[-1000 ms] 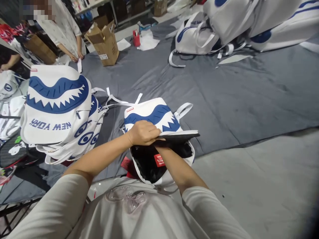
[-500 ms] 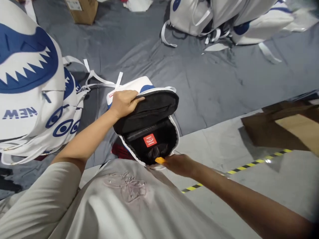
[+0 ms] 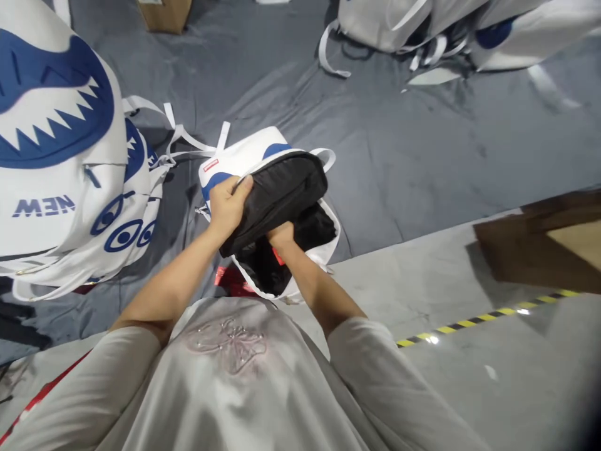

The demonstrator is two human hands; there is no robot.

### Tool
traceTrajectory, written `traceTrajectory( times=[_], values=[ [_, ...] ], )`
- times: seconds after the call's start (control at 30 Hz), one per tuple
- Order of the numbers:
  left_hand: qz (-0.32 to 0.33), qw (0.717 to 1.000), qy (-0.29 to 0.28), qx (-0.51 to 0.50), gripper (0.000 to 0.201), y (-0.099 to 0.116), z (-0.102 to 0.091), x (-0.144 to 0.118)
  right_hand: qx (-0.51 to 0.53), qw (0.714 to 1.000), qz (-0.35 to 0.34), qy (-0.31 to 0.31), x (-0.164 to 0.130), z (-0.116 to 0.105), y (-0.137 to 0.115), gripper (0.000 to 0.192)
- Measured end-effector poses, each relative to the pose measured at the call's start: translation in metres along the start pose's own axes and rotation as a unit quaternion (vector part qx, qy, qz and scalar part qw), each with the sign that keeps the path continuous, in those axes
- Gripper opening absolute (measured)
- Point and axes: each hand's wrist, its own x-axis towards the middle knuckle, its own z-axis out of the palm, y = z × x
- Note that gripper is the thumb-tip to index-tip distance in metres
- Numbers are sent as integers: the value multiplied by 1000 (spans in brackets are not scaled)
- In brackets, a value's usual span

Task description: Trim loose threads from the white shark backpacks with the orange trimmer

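A grey mat (image 3: 422,156) covers most of the floor. At 9 o'clock sits a stack of white backpacks (image 3: 61,163) printed with blue shark mouths; at 1 o'clock lies a second heap of bags (image 3: 451,25). Near centre, at the mat's edge, rests 1 open backpack (image 3: 244,160), its black-lined flap (image 3: 277,191) lifted. The left hand (image 3: 228,203) is curled around the flap's edge, thumb on top. The right hand (image 3: 280,235) reaches into the black interior, fingers hidden, so I cannot tell its grip.
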Motion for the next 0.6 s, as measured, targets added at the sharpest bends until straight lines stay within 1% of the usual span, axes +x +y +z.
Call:
traceTrajectory(
  times=[0.07,0.13,0.17,0.23,0.33,0.4,0.5,0.57,0.6],
  values=[
    [-8,1000,14,-9,57,-8,5,6,-64,995,60,56,-6,-24,29,44],
    [-5,1000,8,-26,56,-10,12,7,-133,979,124,94,-23,-43,55,44],
    [-2,999,5,-34,56,-10,16,7,-166,970,151,97,-35,-49,64,45],
    [2,999,2,-46,56,-9,20,4,-221,955,183,73,-56,-56,75,43],
    [4,998,-6,-57,56,-7,23,-1,-286,940,186,20,-74,-65,70,42],
    [22,997,-37,-57,55,-4,23,-3,-332,930,159,-6,-76,-73,57,44],
    [46,994,-85,-48,54,-2,22,-6,-394,912,99,-54,-71,-83,39,44],
    [46,994,-86,-49,53,-3,21,-8,-415,904,64,-81,-70,-88,35,44],
    [45,995,-78,-51,53,-4,21,-8,-418,903,56,-84,-69,-91,36,46]
  ],
)
